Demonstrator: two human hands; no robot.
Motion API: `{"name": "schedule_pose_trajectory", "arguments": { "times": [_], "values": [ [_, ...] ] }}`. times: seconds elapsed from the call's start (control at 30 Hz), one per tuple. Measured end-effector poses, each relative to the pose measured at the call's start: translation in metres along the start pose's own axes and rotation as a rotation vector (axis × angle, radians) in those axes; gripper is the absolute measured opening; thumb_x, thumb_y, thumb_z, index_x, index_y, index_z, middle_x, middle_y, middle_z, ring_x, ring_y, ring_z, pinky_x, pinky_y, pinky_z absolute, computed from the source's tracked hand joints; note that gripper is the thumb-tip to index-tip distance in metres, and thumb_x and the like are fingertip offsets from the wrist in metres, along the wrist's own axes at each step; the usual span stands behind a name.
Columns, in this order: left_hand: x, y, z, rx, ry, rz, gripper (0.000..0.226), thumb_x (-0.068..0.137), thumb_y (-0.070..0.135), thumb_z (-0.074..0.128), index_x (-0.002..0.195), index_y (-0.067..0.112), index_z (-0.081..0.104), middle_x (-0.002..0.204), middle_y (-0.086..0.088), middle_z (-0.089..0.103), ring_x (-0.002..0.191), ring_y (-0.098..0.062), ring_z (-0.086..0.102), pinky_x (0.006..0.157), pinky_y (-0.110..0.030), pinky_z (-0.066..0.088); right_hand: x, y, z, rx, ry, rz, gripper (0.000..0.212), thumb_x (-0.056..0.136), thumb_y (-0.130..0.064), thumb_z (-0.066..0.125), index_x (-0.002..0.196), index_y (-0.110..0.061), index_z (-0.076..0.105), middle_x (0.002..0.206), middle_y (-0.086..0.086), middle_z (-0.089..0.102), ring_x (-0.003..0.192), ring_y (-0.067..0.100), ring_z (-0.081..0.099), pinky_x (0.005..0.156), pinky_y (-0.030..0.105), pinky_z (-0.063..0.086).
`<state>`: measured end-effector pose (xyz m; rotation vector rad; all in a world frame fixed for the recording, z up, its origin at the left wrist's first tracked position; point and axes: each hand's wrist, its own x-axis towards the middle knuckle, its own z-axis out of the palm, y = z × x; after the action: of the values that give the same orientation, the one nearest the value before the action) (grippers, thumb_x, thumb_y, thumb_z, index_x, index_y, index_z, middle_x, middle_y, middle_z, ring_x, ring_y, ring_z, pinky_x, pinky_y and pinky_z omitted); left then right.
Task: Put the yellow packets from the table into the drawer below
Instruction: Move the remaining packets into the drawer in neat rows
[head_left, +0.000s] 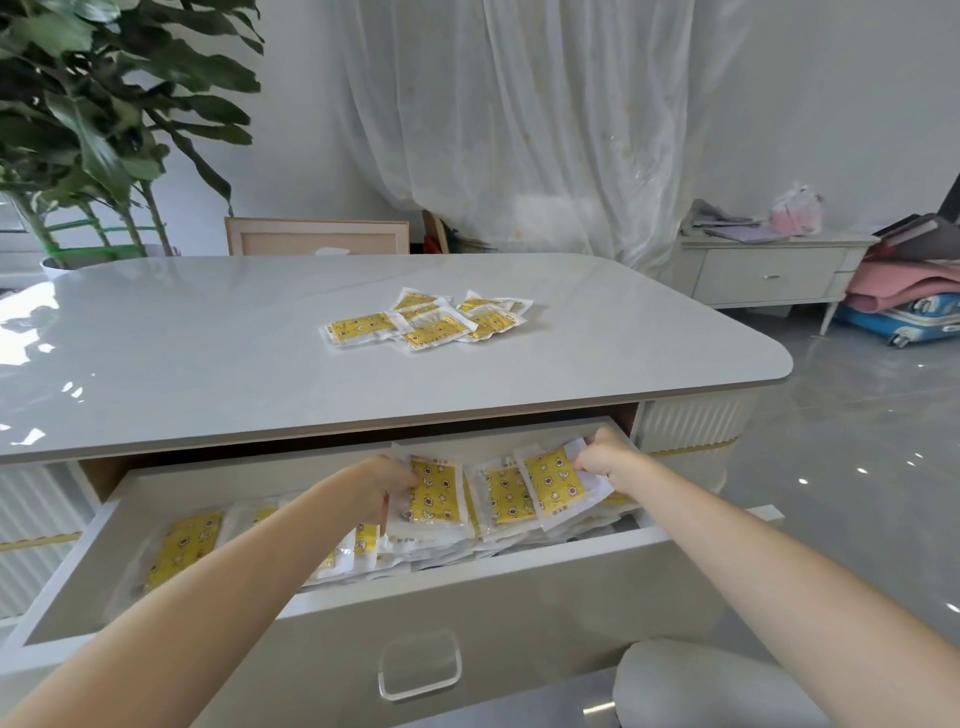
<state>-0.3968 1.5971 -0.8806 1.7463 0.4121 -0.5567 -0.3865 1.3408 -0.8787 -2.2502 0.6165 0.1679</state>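
On the head camera, both my arms reach into the open drawer under the table. My left hand is curled round the left edge of an upright yellow packet, which stands on the packets filling the drawer's right half. My right hand pinches the right edge of a tilted yellow packet near the back right corner; another packet stands between the two. A flat packet lies at the drawer's left. A pile of yellow packets lies on the table, well apart from both hands.
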Motion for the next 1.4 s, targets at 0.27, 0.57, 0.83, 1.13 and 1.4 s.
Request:
{"name": "schedule_pose_trajectory", "arguments": {
  "times": [0.27, 0.57, 0.83, 1.13, 1.4],
  "values": [
    [0.021, -0.005, 0.025, 0.154, 0.044, 0.051, 0.047, 0.084, -0.009, 0.060, 0.127, -0.006, 0.041, 0.109, -0.020, 0.057, 0.085, -0.027, 0.061, 0.083, -0.039, 0.053, -0.002, -0.007, 0.004, -0.207, 0.009, -0.058, 0.061, 0.095, 0.000, 0.047, 0.150, -0.003, 0.020, 0.146, 0.014, 0.039, 0.128, 0.028, 0.046, 0.085, 0.027, 0.042],
    [0.001, -0.008, 0.042, 0.941, 0.237, 0.387, 0.083, 0.082, 0.025, 0.069, 0.146, 0.006, 0.019, 0.146, -0.021, 0.012, 0.135, -0.038, 0.024, 0.108, -0.039, 0.032, -0.016, -0.007, 0.019, -0.759, -0.289, -0.503, 0.089, 0.075, -0.025, 0.077, 0.150, -0.024, 0.029, 0.156, 0.003, 0.024, 0.144, 0.028, 0.019, 0.116, 0.047, 0.024],
    [0.004, -0.026, 0.040, 1.460, -0.084, 0.439, 0.077, 0.095, 0.053, 0.040, 0.153, 0.024, -0.002, 0.159, -0.008, -0.014, 0.145, -0.038, -0.009, 0.116, -0.058, -0.001, -0.013, 0.003, 0.026, -1.010, -0.457, -0.421, 0.082, 0.099, -0.023, 0.047, 0.151, -0.030, -0.016, 0.157, -0.005, -0.025, 0.147, 0.024, -0.017, 0.120, 0.047, 0.001],
    [0.005, -0.024, 0.040, 1.461, -0.163, 0.453, 0.077, 0.097, 0.051, 0.036, 0.152, 0.022, -0.010, 0.158, -0.001, -0.021, 0.147, -0.029, -0.013, 0.118, -0.054, -0.003, -0.012, 0.004, 0.027, -1.033, -0.427, -0.414, 0.082, 0.098, -0.007, 0.045, 0.152, -0.029, -0.013, 0.158, -0.006, -0.022, 0.148, 0.024, -0.012, 0.121, 0.047, 0.004],
    [-0.012, -0.014, 0.034, 1.416, -0.132, 0.526, 0.064, 0.098, 0.046, 0.039, 0.152, 0.021, 0.017, 0.158, 0.002, 0.021, 0.144, -0.023, 0.025, 0.116, -0.054, 0.018, -0.034, -0.023, 0.011, -0.970, -0.370, -0.549, 0.058, 0.095, -0.011, 0.049, 0.149, -0.019, 0.031, 0.155, 0.004, 0.032, 0.141, 0.025, 0.032, 0.114, 0.036, 0.031]
  ]
}}
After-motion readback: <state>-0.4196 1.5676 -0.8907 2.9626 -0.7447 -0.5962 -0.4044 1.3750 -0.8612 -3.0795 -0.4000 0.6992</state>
